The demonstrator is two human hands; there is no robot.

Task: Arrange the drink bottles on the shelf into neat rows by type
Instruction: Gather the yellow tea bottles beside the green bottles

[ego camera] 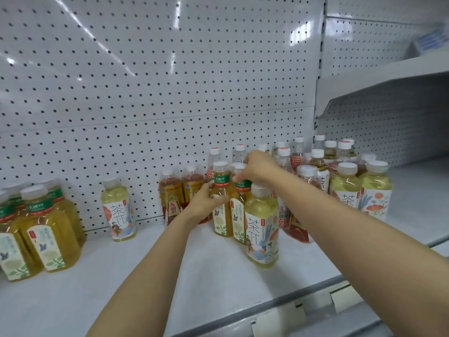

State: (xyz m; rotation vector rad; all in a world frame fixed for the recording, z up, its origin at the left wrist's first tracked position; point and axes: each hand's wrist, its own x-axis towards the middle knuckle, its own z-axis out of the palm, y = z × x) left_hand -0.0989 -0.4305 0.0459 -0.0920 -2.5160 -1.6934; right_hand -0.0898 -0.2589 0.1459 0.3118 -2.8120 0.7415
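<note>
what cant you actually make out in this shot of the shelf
- Head view: the right hand covers the top of the second green-band bottle.
- Back-row bottles are mostly hidden by those in front.
- Far-left bottle group is cut by the frame edge.
- Small label print is unreadable.

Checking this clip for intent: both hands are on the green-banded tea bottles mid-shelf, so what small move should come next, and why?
Probably lift or slide those two bottles left to the matching group. The left hand grips one green-banded bottle; the right hand holds its neighbour at the top; both stand among other types.
</note>
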